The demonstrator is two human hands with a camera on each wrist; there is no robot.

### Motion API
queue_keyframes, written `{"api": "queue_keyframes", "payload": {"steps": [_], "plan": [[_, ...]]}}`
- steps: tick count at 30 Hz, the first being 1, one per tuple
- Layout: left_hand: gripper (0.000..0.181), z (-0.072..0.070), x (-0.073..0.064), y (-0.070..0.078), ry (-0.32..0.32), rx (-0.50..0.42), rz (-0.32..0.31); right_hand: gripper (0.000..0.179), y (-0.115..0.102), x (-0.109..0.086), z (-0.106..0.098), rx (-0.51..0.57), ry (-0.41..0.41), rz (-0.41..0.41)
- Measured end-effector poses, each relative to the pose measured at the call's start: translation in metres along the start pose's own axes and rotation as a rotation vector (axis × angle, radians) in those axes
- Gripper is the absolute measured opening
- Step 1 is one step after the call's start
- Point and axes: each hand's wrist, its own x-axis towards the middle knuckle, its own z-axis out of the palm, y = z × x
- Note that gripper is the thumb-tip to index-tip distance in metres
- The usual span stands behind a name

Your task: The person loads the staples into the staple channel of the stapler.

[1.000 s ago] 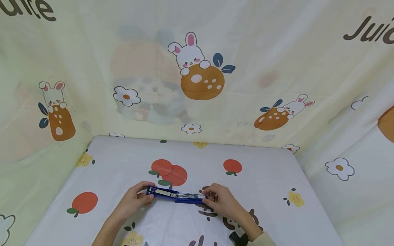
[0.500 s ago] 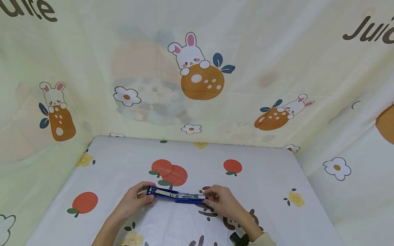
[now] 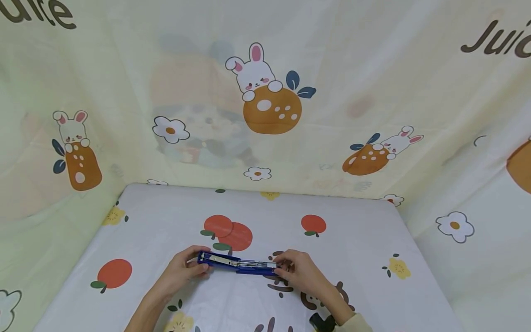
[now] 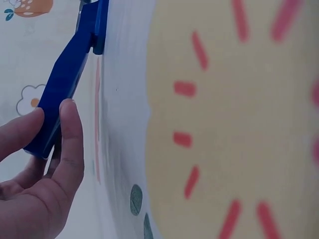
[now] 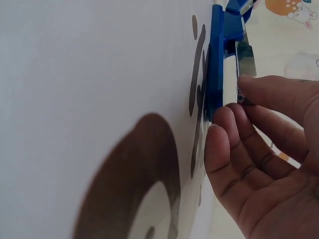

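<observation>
A blue stapler [image 3: 221, 261] lies swung wide open across the middle of the table, its metal staple channel facing up. At its left end, my left hand [image 3: 181, 269] pinches the raised cover between thumb and fingers. The left wrist view shows that blue cover [image 4: 59, 82] slanting up from the tabletop. My right hand [image 3: 303, 275] pinches the other end, where the metal staple magazine ends. In the right wrist view the blue base [image 5: 216, 64] lies along the table, with thumb and fingertips closed on the magazine's tip; the fingers partly hide that end.
The table bears a white cloth [image 3: 352, 249] printed with fruit and flowers. A patterned curtain [image 3: 199, 83] with rabbits hangs behind and at both sides. A black object [image 3: 322, 322] sits at the right wrist, by the sleeve [image 3: 354, 324].
The right hand has shifted very slightly at the magazine's end. The left hand and the stapler hold nearly the same place.
</observation>
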Motion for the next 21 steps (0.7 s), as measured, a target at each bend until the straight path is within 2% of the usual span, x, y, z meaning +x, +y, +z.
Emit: {"api": "queue_keyframes", "payload": {"steps": [5,15,21], "plan": [[0.046,0.0001,-0.0002,0.0009,-0.013,-0.029,0.001,0.016,0.0014,0.0005,0.0005,0.003,0.001,-0.008],[0.047,0.0012,0.0006,0.0064,-0.013,-0.022,0.018,0.015,0.0,0.0023,-0.0004,0.005,0.003,0.004],[0.05,0.0027,0.0004,0.0073,-0.004,-0.027,0.003,0.015,0.0002,0.0017,0.0002,0.005,-0.003,0.01]]}}
